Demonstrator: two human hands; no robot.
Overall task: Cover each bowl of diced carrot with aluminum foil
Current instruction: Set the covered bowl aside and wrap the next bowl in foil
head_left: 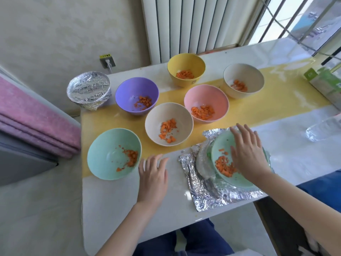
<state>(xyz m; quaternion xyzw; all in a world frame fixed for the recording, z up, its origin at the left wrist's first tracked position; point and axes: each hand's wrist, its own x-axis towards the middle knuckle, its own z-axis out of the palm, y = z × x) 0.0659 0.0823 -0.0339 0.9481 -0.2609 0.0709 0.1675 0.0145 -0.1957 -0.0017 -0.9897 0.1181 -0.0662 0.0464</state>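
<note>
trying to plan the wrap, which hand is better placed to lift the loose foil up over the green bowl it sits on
The left hand: it lies open and free on the table beside the foil, close to its near edge. The right hand is busy on the tilted green bowl.

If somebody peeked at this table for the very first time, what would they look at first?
Probably the colourful bowls of diced carrot spread over the table, like the purple bowl and the pink bowl in the middle. Next, the shiny foil-covered bowl at the far left corner. Then the right hand resting on a tilted green bowl that sits on a crinkled foil sheet at the near edge.
</note>
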